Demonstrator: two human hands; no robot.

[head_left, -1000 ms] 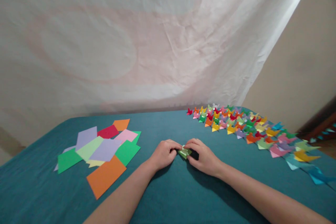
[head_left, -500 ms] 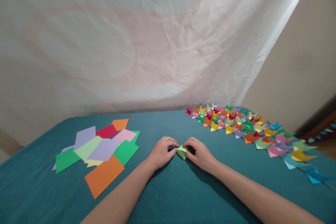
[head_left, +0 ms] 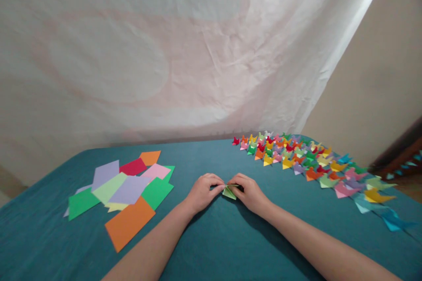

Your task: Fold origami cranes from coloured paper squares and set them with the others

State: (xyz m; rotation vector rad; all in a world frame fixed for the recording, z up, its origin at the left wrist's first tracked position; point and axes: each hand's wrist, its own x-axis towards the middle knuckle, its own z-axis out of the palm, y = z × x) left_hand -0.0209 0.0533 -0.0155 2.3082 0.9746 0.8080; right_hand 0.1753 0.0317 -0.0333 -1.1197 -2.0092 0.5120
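A small piece of folded light green paper (head_left: 229, 192) is held between my two hands, just above the teal tablecloth (head_left: 211, 241). My left hand (head_left: 205, 191) pinches its left edge between thumb and fingers. On the other side, my right hand (head_left: 249, 192) grips the paper's right part, thumb below and fingers on top. A triangular flap points down toward me. The fingers hide the paper's outer ends.
Loose coloured paper sheets, among them an orange sheet (head_left: 130, 224) and a lilac sheet (head_left: 129, 189), overlap on the left. Rows of folded paper birds (head_left: 311, 174) stand along the right side. A pale cloth (head_left: 198, 61) hangs behind the table.
Both hands still hold the green paper. Its upper part has tilted flatter, and the lower flap now shows as a triangle. The fingers have shifted slightly; the view has moved a little.
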